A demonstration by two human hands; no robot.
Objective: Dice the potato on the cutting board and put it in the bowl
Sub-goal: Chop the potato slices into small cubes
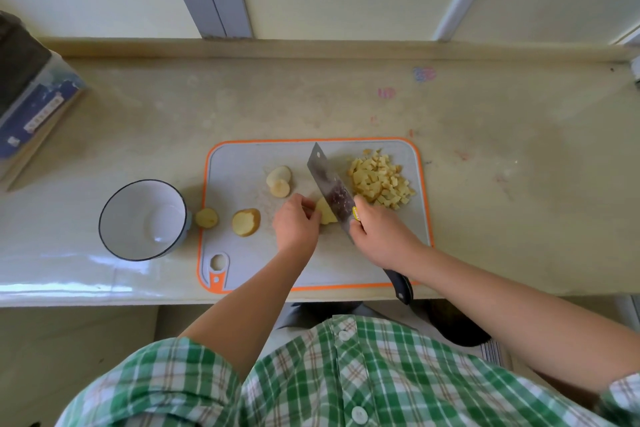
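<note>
Two hands at our cutting board (242,253), left hand (296,224) clamped on potato piece (325,211), right hand (379,236) gripping cleaver (329,184), diced pile (379,180) beside, bowl (114,215) empty.

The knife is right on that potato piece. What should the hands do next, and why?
Probably press the knife down through the potato piece that the left hand steadies, while the right hand grips the handle. That piece is still uncut, three more chunks wait on the cutting board, a diced pile sits at the right, and the bowl holds no potato yet.
</note>
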